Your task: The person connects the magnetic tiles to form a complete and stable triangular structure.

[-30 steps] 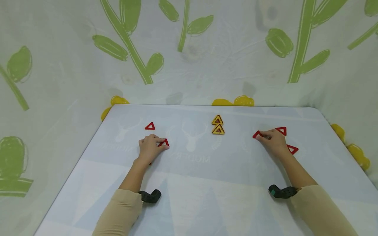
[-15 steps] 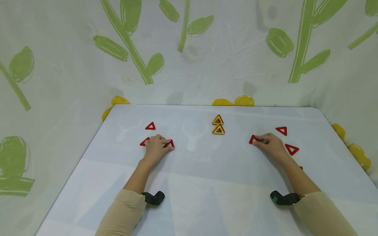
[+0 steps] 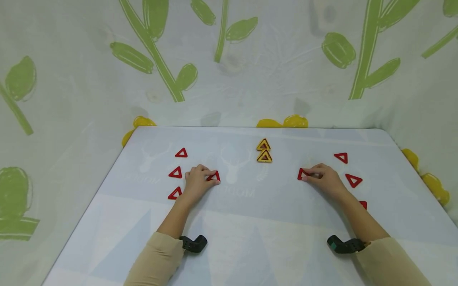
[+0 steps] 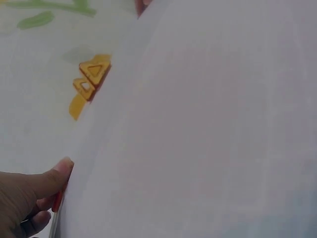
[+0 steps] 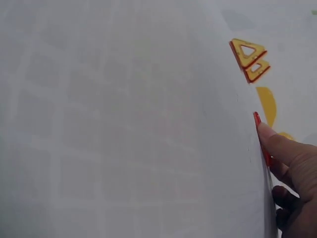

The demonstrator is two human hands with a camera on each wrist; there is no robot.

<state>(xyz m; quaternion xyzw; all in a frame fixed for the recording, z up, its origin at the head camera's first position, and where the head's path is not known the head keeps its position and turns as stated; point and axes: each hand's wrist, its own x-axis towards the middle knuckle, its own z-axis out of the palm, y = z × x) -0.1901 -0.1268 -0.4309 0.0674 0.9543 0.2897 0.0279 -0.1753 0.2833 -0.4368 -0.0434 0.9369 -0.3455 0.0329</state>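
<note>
left hand (image 3: 198, 181) pinches one red triangle (image 3: 218, 175), right hand (image 3: 325, 180) another red triangle (image 3: 299, 174); grip depth unclear, shallow holds could let either slip.

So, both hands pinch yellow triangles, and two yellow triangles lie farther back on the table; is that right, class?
No: the head view shows the left hand pinching a red triangle and the right hand another red triangle, not yellow. Two yellow triangles do lie farther back on the table.
</note>
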